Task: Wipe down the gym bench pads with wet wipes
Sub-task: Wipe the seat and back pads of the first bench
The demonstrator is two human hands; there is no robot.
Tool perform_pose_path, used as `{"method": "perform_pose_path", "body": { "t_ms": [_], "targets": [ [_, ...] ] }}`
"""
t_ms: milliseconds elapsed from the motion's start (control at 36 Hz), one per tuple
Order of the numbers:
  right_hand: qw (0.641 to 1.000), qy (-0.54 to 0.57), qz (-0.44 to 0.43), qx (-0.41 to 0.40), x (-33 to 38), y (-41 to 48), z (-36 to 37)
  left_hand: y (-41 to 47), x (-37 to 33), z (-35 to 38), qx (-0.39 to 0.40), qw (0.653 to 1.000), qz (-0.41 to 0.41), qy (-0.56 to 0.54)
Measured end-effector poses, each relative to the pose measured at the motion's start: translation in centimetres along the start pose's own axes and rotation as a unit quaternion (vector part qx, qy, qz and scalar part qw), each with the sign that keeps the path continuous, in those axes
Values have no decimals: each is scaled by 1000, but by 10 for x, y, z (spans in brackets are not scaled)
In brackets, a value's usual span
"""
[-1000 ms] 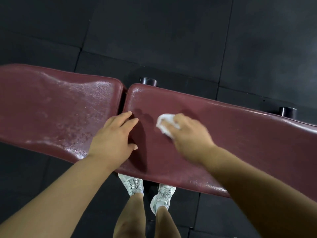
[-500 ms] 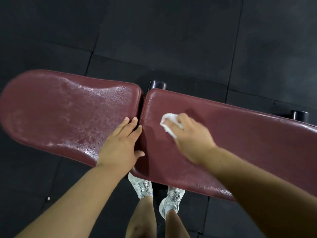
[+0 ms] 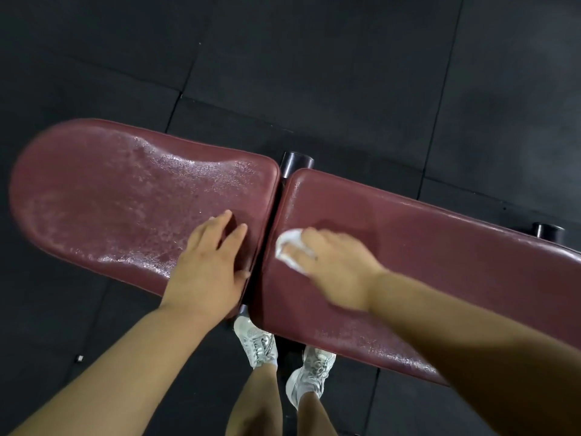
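Pressing a crumpled white wipe [image 3: 290, 250] against the long maroon pad [image 3: 440, 262] with the right hand [image 3: 339, 269], fingers curled over the wipe and gripping it just beside the gap between the two pads. Resting the left hand [image 3: 207, 272] flat and empty on the rounded pad [image 3: 110, 199], fingers spread, near its inner edge. Standing on the black rubber floor [image 3: 314, 73] in white sneakers [image 3: 256, 344], partly under the bench.

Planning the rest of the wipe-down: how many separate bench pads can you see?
2. The rounded seat pad lies under the left hand; the long back pad lies under the right hand and wet wipe, running off-frame.
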State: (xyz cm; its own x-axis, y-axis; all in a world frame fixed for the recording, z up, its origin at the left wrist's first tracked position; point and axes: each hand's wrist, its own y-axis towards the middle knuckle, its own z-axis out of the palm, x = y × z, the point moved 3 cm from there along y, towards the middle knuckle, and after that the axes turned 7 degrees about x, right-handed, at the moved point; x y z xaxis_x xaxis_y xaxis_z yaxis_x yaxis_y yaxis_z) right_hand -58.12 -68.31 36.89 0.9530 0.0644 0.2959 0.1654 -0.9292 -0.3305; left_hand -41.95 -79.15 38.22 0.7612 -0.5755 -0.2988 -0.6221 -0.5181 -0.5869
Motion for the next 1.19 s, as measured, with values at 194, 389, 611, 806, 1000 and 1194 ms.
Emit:
{"method": "perform_pose_path", "body": {
  "t_ms": [194,389,611,806,1000,1194],
  "targets": [
    [892,135,410,-133,-75,26,-35,0,8,3,4,1000,9,6],
    [966,150,190,-85,-8,43,-17,1,9,3,5,999,4,-31],
    [984,40,143,-98,-50,40,-31,1,10,1,10,999,-5,-31],
    [925,148,332,-108,0,25,0,-1,8,7,-6,999,4,-48],
    [996,71,-55,12,49,-22,34,-16,10,10,-9,999,-4,-41],
    [850,223,439,-186,-18,-73,16,-52,-13,35,-25,999,6,-44]
  ]
}}
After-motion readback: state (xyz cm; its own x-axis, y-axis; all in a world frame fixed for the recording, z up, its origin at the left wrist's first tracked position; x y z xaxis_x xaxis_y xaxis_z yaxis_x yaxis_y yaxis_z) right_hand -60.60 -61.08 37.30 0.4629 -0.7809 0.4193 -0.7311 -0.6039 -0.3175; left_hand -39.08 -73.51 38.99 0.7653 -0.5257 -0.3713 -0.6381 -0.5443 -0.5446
